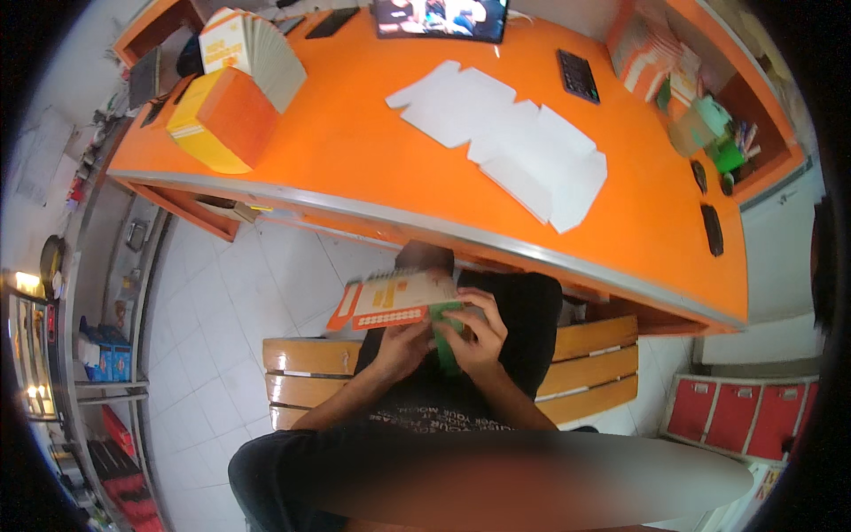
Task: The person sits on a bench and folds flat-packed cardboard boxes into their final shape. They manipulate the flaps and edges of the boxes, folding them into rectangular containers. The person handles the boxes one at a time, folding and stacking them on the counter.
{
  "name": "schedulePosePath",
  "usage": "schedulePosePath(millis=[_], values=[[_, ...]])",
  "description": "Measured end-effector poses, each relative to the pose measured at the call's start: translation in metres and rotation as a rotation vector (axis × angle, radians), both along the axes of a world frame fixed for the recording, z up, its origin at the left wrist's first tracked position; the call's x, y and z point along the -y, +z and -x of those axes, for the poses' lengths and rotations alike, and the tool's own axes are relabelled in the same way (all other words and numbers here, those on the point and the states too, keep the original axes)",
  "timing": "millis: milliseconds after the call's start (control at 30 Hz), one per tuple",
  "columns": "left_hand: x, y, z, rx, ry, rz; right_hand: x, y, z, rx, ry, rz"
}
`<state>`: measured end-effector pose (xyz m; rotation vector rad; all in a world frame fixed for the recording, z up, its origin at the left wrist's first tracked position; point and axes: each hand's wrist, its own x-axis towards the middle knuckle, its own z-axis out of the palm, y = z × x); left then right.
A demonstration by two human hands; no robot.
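Observation:
In my lap I hold a partly folded printed carton point(394, 297), white with orange edges and yellow markings. My left hand point(405, 348) grips its lower edge with bent fingers. Pressed against the carton's right end, my right hand point(479, 328) has its fingers closed around a green item point(446, 312). Part of that green item hangs below the fingers, and I cannot make out its kind. On the orange desk point(346, 133) ahead lies an unfolded white carton blank point(514, 133), its plain side up.
Stacks of flat printed cartons, one yellow and orange point(222, 120) and one fanned out point(253, 53), stand at the desk's left. A screen point(441, 18) and a black keyboard point(579, 75) are farther back. The desk's metal edge point(425, 226) runs just beyond my knees, above a wooden bench point(306, 357).

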<state>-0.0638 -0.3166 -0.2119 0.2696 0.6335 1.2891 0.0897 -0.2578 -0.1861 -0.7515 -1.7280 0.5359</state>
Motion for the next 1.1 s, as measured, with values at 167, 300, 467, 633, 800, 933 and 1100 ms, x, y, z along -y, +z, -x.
schedulePosePath(millis=[167, 300, 467, 633, 800, 933, 1100], values=[[-0.001, -0.044, 0.011, -0.821, -0.098, -0.431, 0.001, 0.020, -0.003, -0.009, 0.133, 0.115], [0.006, -0.041, 0.014, -1.104, -0.137, -0.446, 0.000, 0.017, -0.003, 0.003, 0.170, 0.130], [0.006, -0.039, 0.016, -1.250, -0.179, -0.443, 0.001, 0.015, 0.002, -0.070, 0.179, 0.116], [-0.005, -0.025, -0.002, -0.653, -0.066, -0.176, 0.000, 0.017, 0.006, -0.083, 0.159, 0.118], [-0.002, -0.030, 0.004, -0.815, -0.060, -0.294, 0.000, 0.014, 0.003, -0.090, 0.207, 0.114], [0.001, -0.038, 0.015, -1.097, -0.049, -0.338, -0.001, 0.024, 0.009, -0.069, 0.239, 0.158], [-0.001, -0.011, 0.007, -0.507, 0.132, -0.150, -0.002, 0.023, 0.014, 0.055, 0.173, 0.110]])
